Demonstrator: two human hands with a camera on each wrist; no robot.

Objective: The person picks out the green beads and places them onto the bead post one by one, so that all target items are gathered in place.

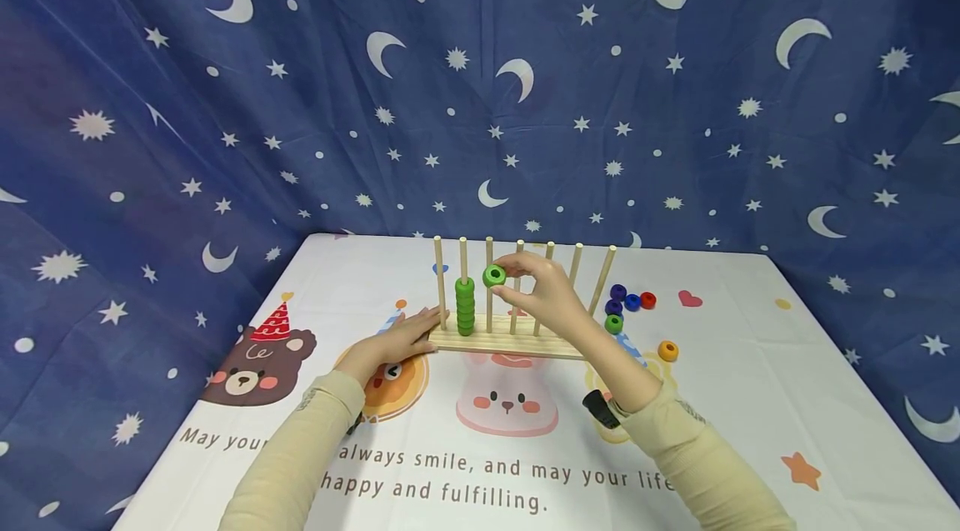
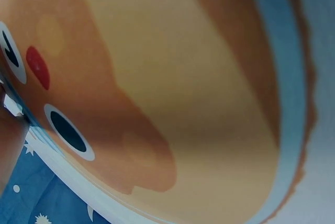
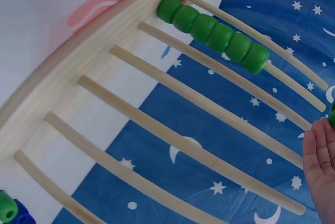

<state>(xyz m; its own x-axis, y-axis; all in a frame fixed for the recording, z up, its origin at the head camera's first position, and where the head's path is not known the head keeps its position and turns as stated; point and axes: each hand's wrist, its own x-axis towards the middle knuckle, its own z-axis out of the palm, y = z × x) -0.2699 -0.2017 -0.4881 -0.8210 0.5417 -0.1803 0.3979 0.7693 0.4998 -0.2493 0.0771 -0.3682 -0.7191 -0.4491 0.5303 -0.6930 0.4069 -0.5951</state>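
Note:
A green bead [image 1: 494, 276] is pinched between the thumb and fingers of my right hand [image 1: 543, 294], held up near the tops of the pegs. Below it stands a wooden peg rack [image 1: 510, 339] with a row of upright pegs. The second peg from the left carries a stack of several green beads [image 1: 465, 308], seen also as a green stack [image 3: 213, 34] in the right wrist view. My left hand [image 1: 405, 335] rests at the rack's left end, fingers touching it. The left wrist view shows mostly the printed cloth.
Right of the rack lie loose beads: a green bead [image 1: 613, 323], purple beads [image 1: 617, 292], a blue bead [image 1: 633, 303], a red bead [image 1: 648, 300] and an orange bead [image 1: 668, 351]. A printed white tablecloth [image 1: 427, 464] covers the table; a starry blue curtain [image 1: 480, 97] hangs behind.

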